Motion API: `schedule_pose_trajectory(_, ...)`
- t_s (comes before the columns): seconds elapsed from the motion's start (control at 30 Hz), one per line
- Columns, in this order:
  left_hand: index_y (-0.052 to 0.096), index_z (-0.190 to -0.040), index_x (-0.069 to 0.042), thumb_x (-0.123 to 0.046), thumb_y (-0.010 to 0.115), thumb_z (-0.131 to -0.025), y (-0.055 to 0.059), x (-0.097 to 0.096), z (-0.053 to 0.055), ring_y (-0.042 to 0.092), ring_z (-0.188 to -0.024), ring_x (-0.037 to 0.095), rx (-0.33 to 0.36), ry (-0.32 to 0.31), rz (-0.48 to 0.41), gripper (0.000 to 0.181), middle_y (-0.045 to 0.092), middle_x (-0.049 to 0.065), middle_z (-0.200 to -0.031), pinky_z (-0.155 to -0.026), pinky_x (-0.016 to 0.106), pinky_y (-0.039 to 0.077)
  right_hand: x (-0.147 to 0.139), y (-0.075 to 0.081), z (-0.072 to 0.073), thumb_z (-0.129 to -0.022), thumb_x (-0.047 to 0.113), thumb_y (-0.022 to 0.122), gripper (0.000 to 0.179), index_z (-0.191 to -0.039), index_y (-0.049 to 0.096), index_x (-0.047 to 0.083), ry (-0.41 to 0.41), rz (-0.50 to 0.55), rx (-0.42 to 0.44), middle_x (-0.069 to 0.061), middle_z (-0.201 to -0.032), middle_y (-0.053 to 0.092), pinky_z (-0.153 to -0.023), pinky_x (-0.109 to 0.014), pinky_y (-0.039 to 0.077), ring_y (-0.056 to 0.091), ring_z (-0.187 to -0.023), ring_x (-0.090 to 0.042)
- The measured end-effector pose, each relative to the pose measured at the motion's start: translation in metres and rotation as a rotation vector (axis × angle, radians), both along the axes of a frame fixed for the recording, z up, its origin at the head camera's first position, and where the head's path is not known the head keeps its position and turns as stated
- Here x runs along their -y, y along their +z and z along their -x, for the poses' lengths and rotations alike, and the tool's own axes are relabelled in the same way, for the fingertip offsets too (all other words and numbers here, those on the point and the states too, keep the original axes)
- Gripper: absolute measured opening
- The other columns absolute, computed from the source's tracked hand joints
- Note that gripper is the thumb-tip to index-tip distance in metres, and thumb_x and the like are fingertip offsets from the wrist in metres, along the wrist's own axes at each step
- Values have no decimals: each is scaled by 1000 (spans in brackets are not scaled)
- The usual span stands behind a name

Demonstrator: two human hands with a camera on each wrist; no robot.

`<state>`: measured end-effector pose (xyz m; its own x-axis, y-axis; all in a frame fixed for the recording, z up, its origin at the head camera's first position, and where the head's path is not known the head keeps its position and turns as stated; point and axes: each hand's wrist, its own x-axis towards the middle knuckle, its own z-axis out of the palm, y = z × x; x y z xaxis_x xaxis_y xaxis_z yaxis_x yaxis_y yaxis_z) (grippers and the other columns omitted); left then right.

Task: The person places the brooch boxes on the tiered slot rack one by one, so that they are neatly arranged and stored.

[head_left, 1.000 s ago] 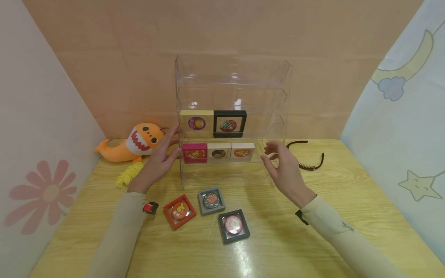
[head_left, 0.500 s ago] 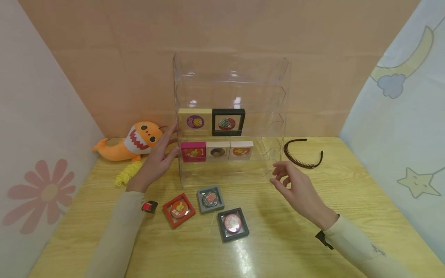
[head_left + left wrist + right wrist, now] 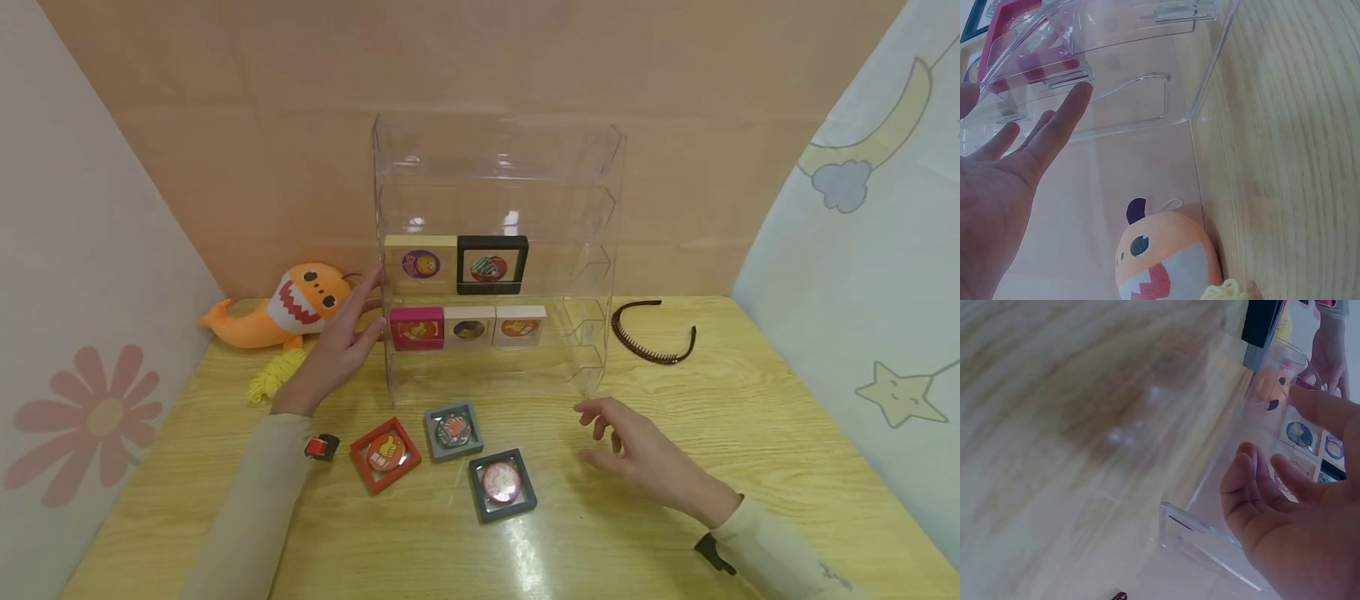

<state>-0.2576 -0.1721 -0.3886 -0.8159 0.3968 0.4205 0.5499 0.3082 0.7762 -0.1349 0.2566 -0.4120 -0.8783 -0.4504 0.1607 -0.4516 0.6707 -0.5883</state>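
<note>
A clear tiered display rack [image 3: 498,179] stands on the table. My left hand [image 3: 330,358] rests its straight fingers against the rack's left side. On one tier sit a cream framed badge box [image 3: 397,279] and a black one [image 3: 491,287]. The tier below bears a magenta box [image 3: 397,337], a cream box [image 3: 483,315] and a white box [image 3: 534,333]. My right hand [image 3: 645,458] hovers over the table right of the rack, fingers loosely bent and holding nothing. Nearest to it lies a dark grey framed badge [image 3: 528,500], beside a grey one [image 3: 435,446] and a red one [image 3: 363,462].
An orange shark plush [image 3: 255,327] and a bundle of yellow yarn [image 3: 277,375] lie left of the rack, near my left forearm. A dark toothed headband [image 3: 637,346] lies on the wooden table [image 3: 750,417] to the right. Draped walls enclose the back and sides.
My right hand has left the rack's lower right corner and come down and toward me, over the table. The left hand stays at the rack's side. The boxes and frames have not moved.
</note>
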Motion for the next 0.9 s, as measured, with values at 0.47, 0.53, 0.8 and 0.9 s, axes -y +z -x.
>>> schedule_pose_trajectory(0.47, 8, -165, -20, -1, 43, -107, 27, -8, -21, 35, -140, 47, 18, -13, 0, 70, 18, 17, -164, -98, 61, 49, 14, -14, -8, -85, 30, 82, 64, -138, 56, 6, 128, -155, 73, 0, -124, 57, -94, -42, 54, 56, -107, -17)
schedule_pose_trajectory(0.53, 8, -165, -21, -1, 43, -107, 23, -7, -18, 35, -140, 47, 17, -12, 0, 71, 18, 17, -164, -98, 61, 49, 16, -16, -8, -84, 30, 83, 64, -138, 56, 7, 136, -168, 72, 0, -124, 56, -96, -43, 53, 56, -109, -17)
schedule_pose_trajectory(0.8, 8, -162, -42, -9, 47, -108, 1, 0, 0, 36, -142, 38, -1, 0, 8, 74, 18, 3, -165, -97, 56, 52, 26, -22, -8, -82, 39, 83, 70, -139, 56, 11, 153, -178, 105, 1, -127, 53, -99, -43, 52, 55, -112, -15)
schedule_pose_trajectory(0.9, 9, -162, -42, -9, 47, -108, 0, 1, 1, 37, -142, 38, -5, -4, 7, 74, 18, 3, -165, -97, 56, 52, 30, -23, -8, -81, 39, 84, 71, -139, 56, 10, 168, -180, 93, 1, -127, 53, -99, -41, 52, 54, -112, -13)
